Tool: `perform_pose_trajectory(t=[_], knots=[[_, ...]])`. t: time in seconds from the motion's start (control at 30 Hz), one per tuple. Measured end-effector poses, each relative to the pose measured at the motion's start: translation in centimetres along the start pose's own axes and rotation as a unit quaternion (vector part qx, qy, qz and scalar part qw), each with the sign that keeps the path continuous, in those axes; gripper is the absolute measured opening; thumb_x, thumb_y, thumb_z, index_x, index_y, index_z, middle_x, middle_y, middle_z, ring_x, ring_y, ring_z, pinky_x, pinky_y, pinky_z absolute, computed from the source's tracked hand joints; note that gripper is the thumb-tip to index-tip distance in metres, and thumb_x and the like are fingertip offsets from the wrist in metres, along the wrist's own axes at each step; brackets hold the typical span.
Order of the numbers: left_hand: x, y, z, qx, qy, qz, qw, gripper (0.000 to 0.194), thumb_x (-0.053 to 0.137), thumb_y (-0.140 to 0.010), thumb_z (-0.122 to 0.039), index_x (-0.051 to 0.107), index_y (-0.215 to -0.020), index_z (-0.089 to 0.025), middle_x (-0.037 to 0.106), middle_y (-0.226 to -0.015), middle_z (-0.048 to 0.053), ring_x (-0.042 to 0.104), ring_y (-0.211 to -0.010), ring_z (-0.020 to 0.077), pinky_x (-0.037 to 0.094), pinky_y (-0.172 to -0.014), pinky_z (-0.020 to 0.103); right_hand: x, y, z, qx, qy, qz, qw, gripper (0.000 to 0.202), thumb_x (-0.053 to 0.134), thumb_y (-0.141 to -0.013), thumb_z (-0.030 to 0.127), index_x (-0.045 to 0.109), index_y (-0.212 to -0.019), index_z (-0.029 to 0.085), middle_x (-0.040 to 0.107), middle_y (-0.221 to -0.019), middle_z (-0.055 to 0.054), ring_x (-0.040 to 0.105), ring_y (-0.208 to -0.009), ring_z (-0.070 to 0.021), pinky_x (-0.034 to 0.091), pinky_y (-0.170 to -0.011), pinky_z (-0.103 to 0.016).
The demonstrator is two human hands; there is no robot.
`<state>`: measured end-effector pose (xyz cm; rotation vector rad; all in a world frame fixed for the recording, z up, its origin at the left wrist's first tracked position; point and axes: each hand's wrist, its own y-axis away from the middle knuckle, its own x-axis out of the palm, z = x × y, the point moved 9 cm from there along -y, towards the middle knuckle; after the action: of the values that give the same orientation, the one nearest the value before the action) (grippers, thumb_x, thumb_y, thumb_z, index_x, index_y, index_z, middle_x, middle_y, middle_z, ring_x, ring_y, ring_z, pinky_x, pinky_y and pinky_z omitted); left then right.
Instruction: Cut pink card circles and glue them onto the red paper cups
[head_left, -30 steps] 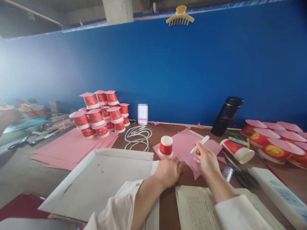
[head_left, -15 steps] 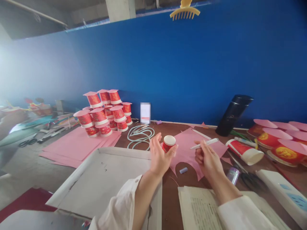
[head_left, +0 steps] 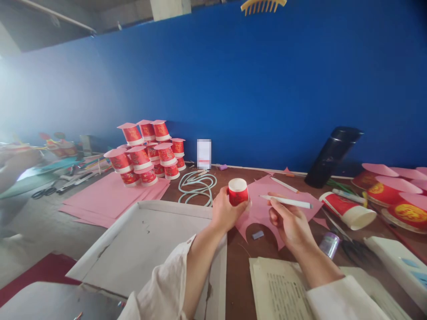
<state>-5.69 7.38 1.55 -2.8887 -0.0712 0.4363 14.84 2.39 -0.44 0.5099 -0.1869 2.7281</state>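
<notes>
My left hand (head_left: 228, 210) is wrapped round a red paper cup (head_left: 238, 194) that stands upright with its white rim uppermost. To its right, my right hand (head_left: 291, 224) pinches a white marker pen (head_left: 290, 202), its thin tip pointing left toward the cup. Under both lies a sheet of pink paper (head_left: 263, 195) with rounded cut-outs along its near edge. A small grey-blue cap (head_left: 257, 234) rests on the table in one of those cut-outs. My fingers hide part of the cup's lower wall.
Stacked red cups with pink tops (head_left: 138, 156) stand at left on pink sheets (head_left: 100, 200). A white box lid (head_left: 140, 249) lies in front. At right are a tilted black flask (head_left: 330, 158), a lying cup (head_left: 347, 211), scissors (head_left: 353, 251) and a power strip (head_left: 396, 266).
My left hand has closed more firmly round the cup, and the cup shows more of its red side. The marker is now held more level, its tip nearer the cup. The view has shifted slightly.
</notes>
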Motion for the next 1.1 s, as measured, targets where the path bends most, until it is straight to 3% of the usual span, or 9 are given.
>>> perform_pose_trajectory(t=[0.13,0.27,0.5,0.63,0.77,0.87,0.97,1.03,1.1], knots=[[0.0,0.2,-1.0,-0.018,0.154,0.037,0.987,0.055,0.075,-0.069,-0.041,0.054,-0.114,-0.018,0.065,-0.111,0.011,0.061,-0.097,0.0226,0.045,-0.083,0.033,0.0,0.3,0.5,-0.020,0.021,-0.009,1.000,0.036,0.074,-0.075,0.039,0.067,-0.105,0.020,0.064,-0.079,-0.001,0.044,-0.048,-0.0059,0.033,-0.040,-0.019],[0.8,0.9,-1.3,-0.053,0.226,0.088,0.969,0.052,0.074,-0.072,-0.046,0.057,-0.110,-0.015,0.065,-0.109,0.012,0.061,-0.097,0.0224,0.046,-0.082,0.032,-0.1,0.4,0.5,-0.009,0.047,-0.021,0.999,0.041,0.071,-0.077,0.044,0.064,-0.112,0.022,0.069,-0.084,-0.004,0.048,-0.048,-0.0076,0.037,-0.041,-0.021],[2.3,0.9,-1.3,-0.012,0.318,0.139,0.938,0.051,0.070,-0.076,-0.047,0.058,-0.115,-0.016,0.064,-0.113,0.012,0.060,-0.099,0.0213,0.045,-0.087,0.034,0.4,0.6,-1.8,0.106,0.075,0.000,0.992,0.034,0.072,-0.075,0.048,0.063,-0.093,0.021,0.070,-0.081,-0.004,0.051,-0.048,-0.0071,0.038,-0.037,-0.017],[2.8,1.1,-1.9,0.013,0.358,0.171,0.918,0.049,0.069,-0.078,-0.046,0.059,-0.116,-0.017,0.064,-0.114,0.012,0.060,-0.101,0.0218,0.044,-0.091,0.035,1.2,1.1,-2.4,0.159,-0.038,0.010,0.987,0.031,0.081,-0.068,0.035,0.065,-0.086,0.018,0.063,-0.070,0.001,0.049,-0.047,-0.0045,0.038,-0.035,-0.012],[3.5,1.6,-2.7,0.024,0.337,0.208,0.918,0.047,0.064,-0.082,-0.046,0.059,-0.119,-0.018,0.063,-0.118,0.011,0.057,-0.111,0.0240,0.042,-0.097,0.036,1.9,1.0,-1.7,0.148,-0.150,0.020,0.977,0.031,0.087,-0.058,0.017,0.065,-0.081,0.017,0.058,-0.068,0.005,0.053,-0.051,-0.0028,0.040,-0.036,-0.009],[3.4,1.3,-0.9,-0.052,0.339,0.148,0.928,0.053,0.063,-0.081,-0.051,0.055,-0.124,-0.021,0.057,-0.130,0.012,0.055,-0.117,0.0247,0.044,-0.097,0.037,1.1,0.7,-1.5,0.130,-0.170,-0.018,0.977,0.035,0.087,-0.056,0.014,0.065,-0.082,0.018,0.063,-0.073,0.004,0.061,-0.060,-0.0057,0.047,-0.041,-0.009],[3.3,1.3,1.2,-0.137,0.361,0.083,0.919,0.051,0.068,-0.076,-0.051,0.058,-0.114,-0.018,0.056,-0.126,0.013,0.059,-0.108,0.0234,0.051,-0.086,0.036,0.6,0.4,-1.3,0.111,-0.184,-0.041,0.976,0.038,0.087,-0.056,0.014,0.064,-0.085,0.021,0.066,-0.076,0.004,0.067,-0.069,-0.0082,0.052,-0.048,-0.009],[3.9,1.7,1.5,-0.163,0.384,0.096,0.904,0.043,0.074,-0.073,-0.045,0.062,-0.102,-0.016,0.062,-0.112,0.012,0.062,-0.092,0.0184,0.053,-0.076,0.031,0.7,0.5,-1.2,0.100,-0.183,-0.038,0.977,0.038,0.085,-0.058,0.014,0.063,-0.086,0.023,0.068,-0.077,0.005,0.068,-0.072,-0.0086,0.053,-0.051,-0.009],[5.3,2.5,1.4,-0.196,0.420,0.157,0.872,0.034,0.078,-0.071,-0.035,0.065,-0.094,-0.014,0.064,-0.095,0.008,0.061,-0.074,0.0113,0.050,-0.067,0.024,1.3,0.6,-1.2,0.092,-0.170,-0.019,0.981,0.035,0.084,-0.061,0.015,0.062,-0.087,0.024,0.068,-0.078,0.005,0.068,-0.074,-0.0089,0.053,-0.053,-0.010]])
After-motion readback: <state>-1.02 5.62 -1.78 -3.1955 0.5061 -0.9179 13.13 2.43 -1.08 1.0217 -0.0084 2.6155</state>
